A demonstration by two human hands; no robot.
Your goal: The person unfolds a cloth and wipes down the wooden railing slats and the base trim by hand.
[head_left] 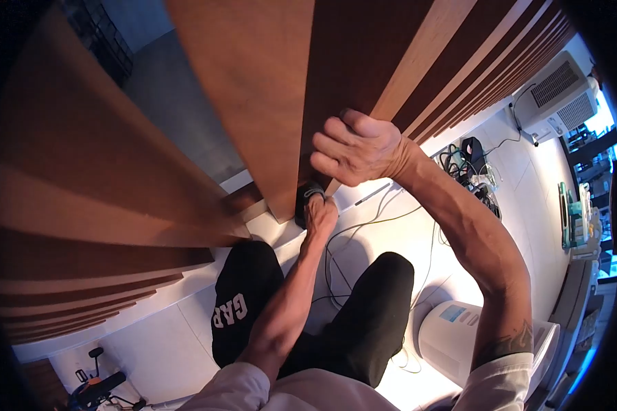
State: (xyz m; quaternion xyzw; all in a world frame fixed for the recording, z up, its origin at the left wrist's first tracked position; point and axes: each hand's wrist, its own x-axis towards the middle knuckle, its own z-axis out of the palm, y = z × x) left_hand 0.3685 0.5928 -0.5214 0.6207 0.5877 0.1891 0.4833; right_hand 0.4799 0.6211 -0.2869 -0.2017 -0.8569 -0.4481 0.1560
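Observation:
My left hand (320,214) reaches low to the foot of a brown wooden panel (253,89). Its fingers are closed round a small black object (301,211), mostly hidden; a thin grey loop shows at the fingertips. Higher up and nearer the camera is my right hand (356,147), its fingers curled round the edge of a light wooden slat (418,55). The palm side of that hand is out of sight. A dark brown surface (343,55) lies between the panel and the slat.
Cables (332,274) run over the white floor. A pile of black cords (469,164) lies to the right. A white appliance (445,335) stands by my right arm, another white unit (555,92) at upper right. More slats (82,267) rise on the left.

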